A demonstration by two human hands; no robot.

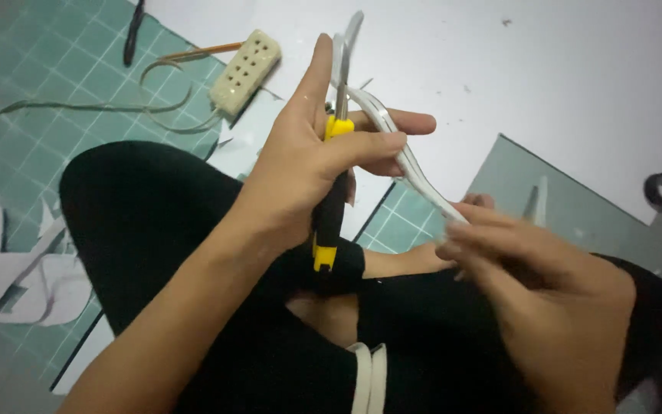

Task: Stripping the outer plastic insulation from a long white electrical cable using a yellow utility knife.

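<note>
Item: our left hand (308, 165) clenched round black-and-yellow pliers (329, 215), nose at twelve o'clock; flat white cable (408, 165) crossed the tool and ran toward four o'clock into our right hand (530, 268), blurred, pinching its end. For a clean grip we judged the cable should lie square in the tool, pulled taut; cream terminal block (245, 71) at ten o'clock on the green cutting mat (55, 115); white sheet (515, 69) unlabelled; no packages seen.
</note>
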